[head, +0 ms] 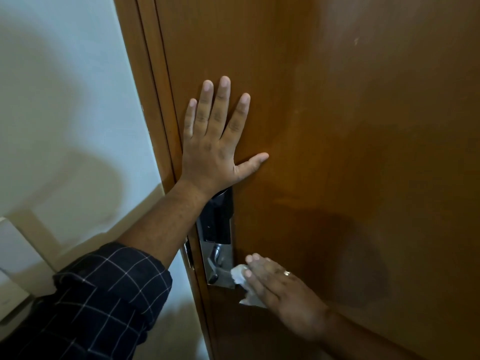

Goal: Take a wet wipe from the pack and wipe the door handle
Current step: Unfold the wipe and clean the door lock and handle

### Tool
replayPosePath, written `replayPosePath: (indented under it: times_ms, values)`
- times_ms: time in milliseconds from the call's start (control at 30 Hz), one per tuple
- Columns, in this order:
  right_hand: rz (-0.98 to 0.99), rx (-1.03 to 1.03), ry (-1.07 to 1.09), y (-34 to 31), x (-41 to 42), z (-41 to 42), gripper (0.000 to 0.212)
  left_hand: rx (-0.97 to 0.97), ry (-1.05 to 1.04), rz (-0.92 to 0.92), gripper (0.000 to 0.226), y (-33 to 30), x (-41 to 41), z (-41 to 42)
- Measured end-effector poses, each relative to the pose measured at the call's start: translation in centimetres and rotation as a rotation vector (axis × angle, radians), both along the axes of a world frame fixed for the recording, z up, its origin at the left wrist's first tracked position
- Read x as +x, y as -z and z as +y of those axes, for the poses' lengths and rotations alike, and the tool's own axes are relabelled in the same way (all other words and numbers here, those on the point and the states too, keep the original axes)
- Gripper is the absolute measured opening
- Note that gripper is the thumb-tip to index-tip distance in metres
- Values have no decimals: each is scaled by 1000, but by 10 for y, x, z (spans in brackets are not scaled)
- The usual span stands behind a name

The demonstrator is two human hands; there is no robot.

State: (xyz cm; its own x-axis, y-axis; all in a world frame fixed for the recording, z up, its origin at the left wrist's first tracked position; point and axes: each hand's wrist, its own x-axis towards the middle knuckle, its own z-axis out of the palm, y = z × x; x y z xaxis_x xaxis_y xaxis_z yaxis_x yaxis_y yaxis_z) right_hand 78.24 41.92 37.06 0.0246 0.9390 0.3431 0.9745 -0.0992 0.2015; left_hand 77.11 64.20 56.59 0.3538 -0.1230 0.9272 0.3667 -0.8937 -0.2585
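Note:
My left hand (215,141) lies flat on the brown wooden door (337,113), fingers spread, just above the lock. The lock body is a black and silver plate (217,229) near the door's left edge, partly hidden by my left wrist. A metal lever handle (215,258) sticks out of the plate's lower part. My right hand (278,284) holds a crumpled white wet wipe (240,275) and presses it against the handle's right end at the plate's lower edge. The wipe pack is not in view.
The door frame (153,100) runs along the door's left edge, with a pale wall (65,100) beside it. A white switch plate (13,255) is fixed to the wall at the lower left. My left sleeve is dark with a white check.

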Motion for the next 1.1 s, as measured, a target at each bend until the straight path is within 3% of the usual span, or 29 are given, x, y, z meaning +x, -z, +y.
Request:
replayPosePath:
  times_ms: [100,233,333,467,567,633,733,800,1000,1100]
  values:
    - [313,199,165,11,-1,-13,70,1,-6,2,93,-1,-2,-1]
    - [964,643,490,14,-22,-5,47,-4,-8,9,93,-1,-3,-2]
    - [1369,673,620,2,-48,23,46,-6,-9,14,92,-1,-4,-2]
    - [1329,757,654,-9,-83,47,55,-3,-5,18,93,1,-3,-1]
    - [1565,730,622,-2,-81,25,41,8,-3,3,94,1,-1,2]
    - [1590,701,747,2,-86,18,39,14,0,-6,95,2,1,3]
    - [1133,773,577,1,-96,16,51,15,8,-11,95,2,1,3]
    - [1077,741,489,11,-103,1,56,8,19,-10,94,2,1,1]
    - [1397,854,618,0,-66,-5,46,-3,12,8,92,1,-2,-2]
    - [1297,755,577,-10,-65,9,48,-13,7,18,91,0,-3,-2]
